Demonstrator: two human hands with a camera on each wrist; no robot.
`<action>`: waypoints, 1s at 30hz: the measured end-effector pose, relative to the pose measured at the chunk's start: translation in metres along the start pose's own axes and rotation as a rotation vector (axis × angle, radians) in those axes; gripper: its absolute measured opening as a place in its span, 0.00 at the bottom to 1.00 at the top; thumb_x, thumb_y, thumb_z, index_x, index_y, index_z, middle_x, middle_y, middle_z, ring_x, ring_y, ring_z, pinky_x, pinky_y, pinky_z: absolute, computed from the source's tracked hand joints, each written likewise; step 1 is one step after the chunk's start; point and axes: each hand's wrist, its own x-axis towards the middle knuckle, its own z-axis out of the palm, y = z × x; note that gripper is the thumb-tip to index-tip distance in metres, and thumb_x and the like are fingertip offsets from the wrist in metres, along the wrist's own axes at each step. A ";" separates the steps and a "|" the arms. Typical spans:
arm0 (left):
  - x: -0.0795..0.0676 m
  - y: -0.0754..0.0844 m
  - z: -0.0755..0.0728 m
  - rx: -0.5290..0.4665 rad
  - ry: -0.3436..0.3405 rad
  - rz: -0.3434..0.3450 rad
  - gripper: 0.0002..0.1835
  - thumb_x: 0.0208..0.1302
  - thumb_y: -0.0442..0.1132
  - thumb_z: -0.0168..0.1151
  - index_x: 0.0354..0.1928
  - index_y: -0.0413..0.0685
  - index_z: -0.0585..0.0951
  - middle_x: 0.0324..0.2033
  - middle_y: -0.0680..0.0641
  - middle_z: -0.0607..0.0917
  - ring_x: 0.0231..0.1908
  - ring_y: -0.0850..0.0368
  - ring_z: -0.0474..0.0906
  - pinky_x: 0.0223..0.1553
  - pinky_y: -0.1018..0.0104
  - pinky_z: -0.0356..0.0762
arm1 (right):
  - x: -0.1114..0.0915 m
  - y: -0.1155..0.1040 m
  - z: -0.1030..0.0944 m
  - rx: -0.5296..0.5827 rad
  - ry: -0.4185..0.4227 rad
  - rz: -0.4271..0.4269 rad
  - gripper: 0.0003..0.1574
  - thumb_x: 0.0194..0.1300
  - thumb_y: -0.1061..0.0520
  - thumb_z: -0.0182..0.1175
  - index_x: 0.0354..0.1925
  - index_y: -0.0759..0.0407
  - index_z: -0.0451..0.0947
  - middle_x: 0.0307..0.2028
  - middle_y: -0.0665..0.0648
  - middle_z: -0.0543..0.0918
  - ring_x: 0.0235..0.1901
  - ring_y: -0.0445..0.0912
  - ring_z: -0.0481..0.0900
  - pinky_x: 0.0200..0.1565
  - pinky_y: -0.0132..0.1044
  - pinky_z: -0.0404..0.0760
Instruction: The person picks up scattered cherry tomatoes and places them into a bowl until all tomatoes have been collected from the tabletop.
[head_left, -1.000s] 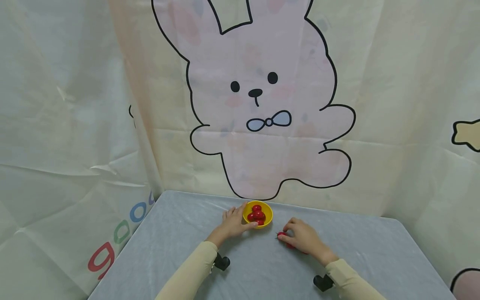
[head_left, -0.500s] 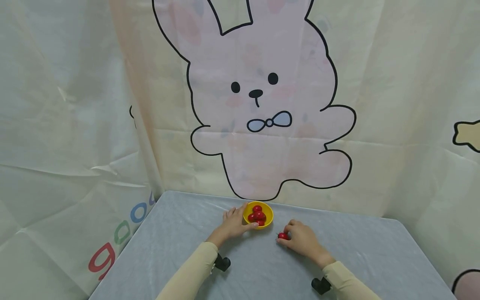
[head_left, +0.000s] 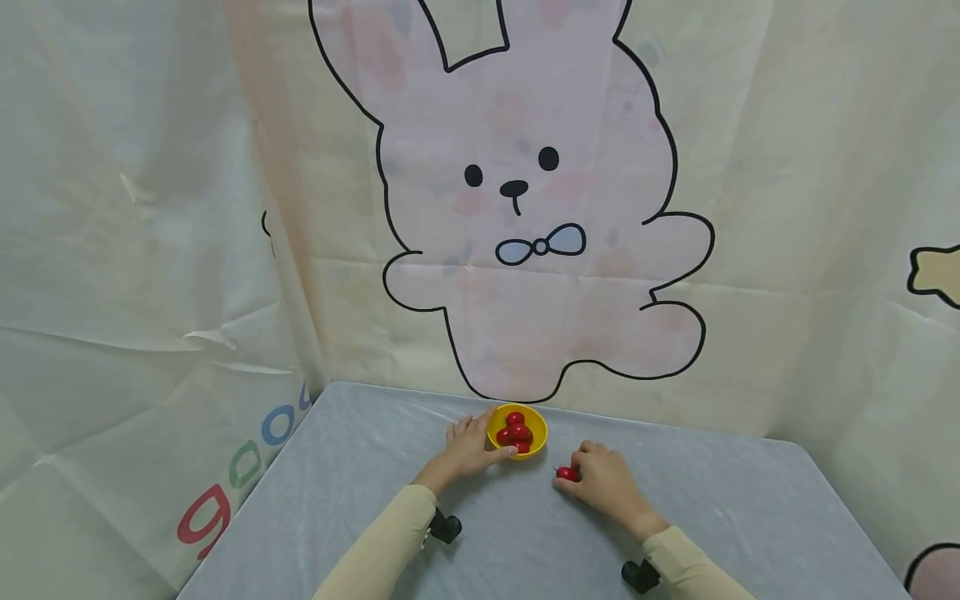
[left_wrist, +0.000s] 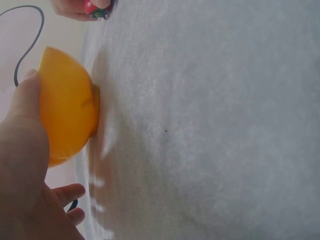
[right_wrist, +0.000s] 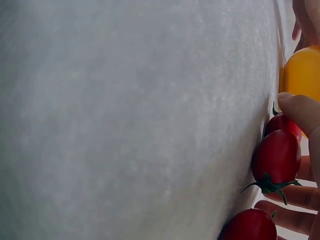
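Observation:
Several red cherry tomatoes (head_left: 517,432) lie in a small yellow bowl (head_left: 541,431) near the table's back edge. My left hand (head_left: 467,448) grips the bowl from its left side, with the thumb against the near wall and the other fingers spread behind. Right of the bowl, my right hand (head_left: 606,479) pinches a cherry tomato (head_left: 567,473) on the table between thumb and fingers. The right wrist view shows two more beside it: a whole tomato (right_wrist: 277,157) with a green calyx under the hand, and another tomato (right_wrist: 250,226) cut off by the frame.
A grey-blue cloth (head_left: 525,533) covers the table. Behind it hangs a pale curtain (head_left: 780,167) printed with a rabbit. Black devices, such as the right one (head_left: 640,575), are strapped at both wrists.
My right hand has shifted slightly and its thumb has moved down to the tomato's near side. Tomatoes visible below that hand earlier are now hidden in the head view. The left hand stays on the bowl.

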 end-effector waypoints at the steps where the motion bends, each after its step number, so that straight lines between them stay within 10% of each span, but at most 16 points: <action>1: 0.000 0.000 0.000 0.002 0.000 0.000 0.52 0.59 0.71 0.59 0.78 0.57 0.53 0.73 0.41 0.66 0.73 0.34 0.54 0.73 0.31 0.42 | 0.000 0.000 0.001 -0.005 0.002 0.000 0.27 0.49 0.31 0.72 0.22 0.50 0.81 0.27 0.48 0.77 0.25 0.41 0.68 0.29 0.36 0.69; 30: 0.003 -0.004 0.002 0.006 -0.003 -0.002 0.53 0.57 0.74 0.57 0.78 0.57 0.52 0.74 0.40 0.65 0.73 0.34 0.54 0.73 0.31 0.40 | 0.013 0.003 -0.012 0.016 -0.008 0.034 0.21 0.50 0.36 0.74 0.25 0.49 0.82 0.29 0.49 0.79 0.26 0.41 0.71 0.31 0.35 0.76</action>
